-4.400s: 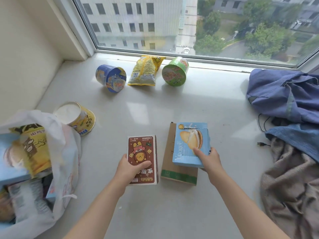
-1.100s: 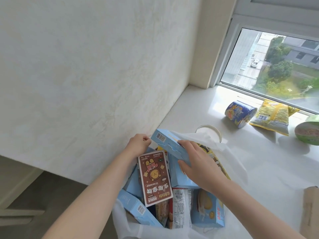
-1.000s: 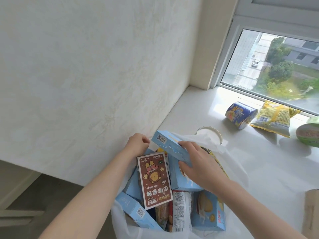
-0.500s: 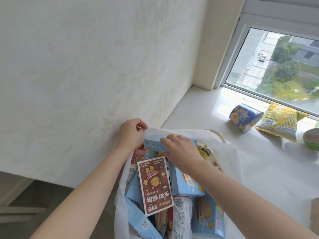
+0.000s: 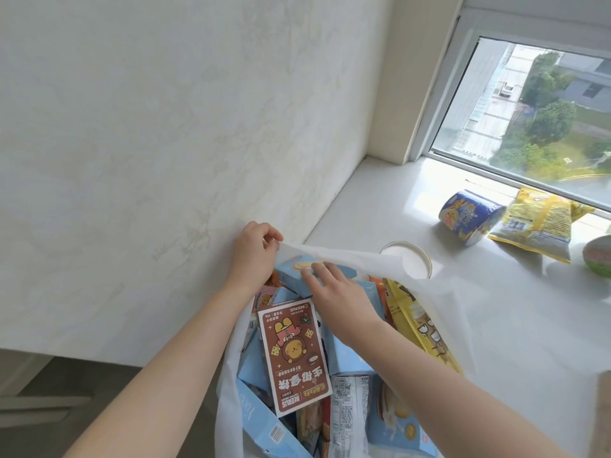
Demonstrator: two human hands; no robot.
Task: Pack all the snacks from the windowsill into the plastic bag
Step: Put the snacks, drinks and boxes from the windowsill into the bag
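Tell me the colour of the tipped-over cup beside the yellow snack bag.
The cup is dark blue with colourful print; head view.

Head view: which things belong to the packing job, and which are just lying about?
Job: white plastic bag, left hand pinching its rim, right hand on a light blue carton, brown cartoon-lion box inside; waiting on the sill: blue round tub, yellow crinkly packet, green tub, white-topped cup.
Lying about: only a brown cardboard sliver at the right edge; unclear whether it is a snack.
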